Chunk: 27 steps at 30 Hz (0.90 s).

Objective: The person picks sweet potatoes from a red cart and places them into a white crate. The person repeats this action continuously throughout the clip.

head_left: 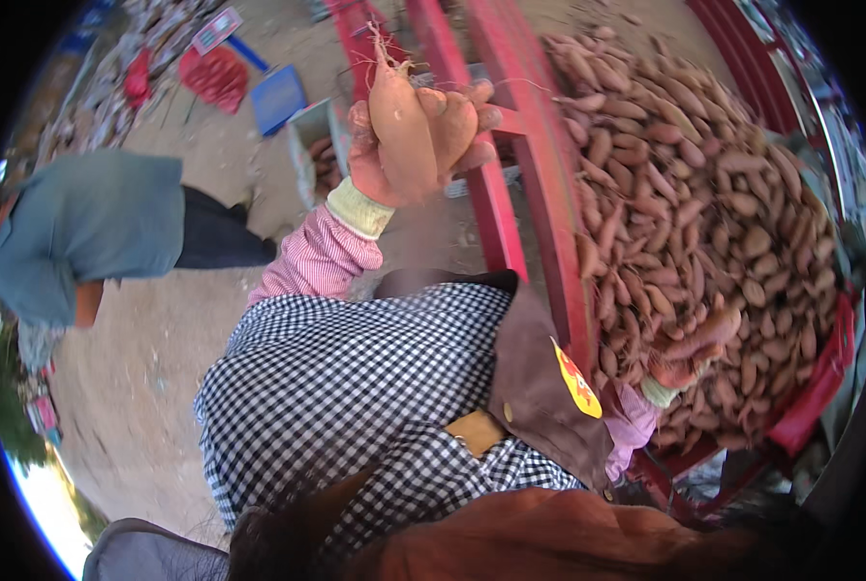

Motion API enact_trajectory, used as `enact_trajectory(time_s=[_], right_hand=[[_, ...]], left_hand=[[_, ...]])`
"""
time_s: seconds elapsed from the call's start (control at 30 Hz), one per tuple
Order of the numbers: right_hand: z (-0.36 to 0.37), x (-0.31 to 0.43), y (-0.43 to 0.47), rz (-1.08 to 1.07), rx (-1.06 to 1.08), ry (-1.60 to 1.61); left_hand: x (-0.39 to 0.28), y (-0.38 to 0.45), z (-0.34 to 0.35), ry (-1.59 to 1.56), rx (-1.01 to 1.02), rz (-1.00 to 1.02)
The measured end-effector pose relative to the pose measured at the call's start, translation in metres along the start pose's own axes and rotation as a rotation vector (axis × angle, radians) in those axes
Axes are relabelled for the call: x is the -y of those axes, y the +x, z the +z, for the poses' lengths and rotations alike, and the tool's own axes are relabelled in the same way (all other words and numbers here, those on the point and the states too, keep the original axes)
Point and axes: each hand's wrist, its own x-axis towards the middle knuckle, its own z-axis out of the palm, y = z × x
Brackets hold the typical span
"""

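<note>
My left hand (373, 173) is raised, palm up, with two sweet potatoes in its grasp. The larger sweet potato (402, 127) tapers to a tuft of thin roots at the top. A shorter sweet potato (453, 132) lies beside it against my fingers. Over at the right, my right hand (671, 372) grips a long sweet potato (709, 330) just above a big heap of sweet potatoes (694, 218). Pink sleeves with pale cuffs cover both my wrists.
Red metal rails (542, 167) run between me and the heap. Beyond my left hand stand a crate (306, 156) holding sweet potatoes, a blue platform scale (279, 98) and a red mesh bag (213, 78). Another person (106, 218) in a grey-green top bends at the left.
</note>
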Motion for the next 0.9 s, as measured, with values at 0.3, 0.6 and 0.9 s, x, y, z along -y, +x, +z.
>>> enact_trajectory(time_s=[0.3, 0.6, 0.9], right_hand=[[-0.027, -0.033, -0.009, 0.251, -0.306, -0.076], [0.001, -0.053, -0.020, 0.101, -0.618, -0.143], [0.084, -0.069, 0.031, -0.244, -0.303, -0.739]], left_hand=[[-0.118, -0.248, -0.151, 0.519, -1.048, 0.462], [-0.079, -0.027, -0.096, 0.947, -0.537, 0.463], [0.199, 0.112, -0.024, 0.225, -0.363, -0.689]])
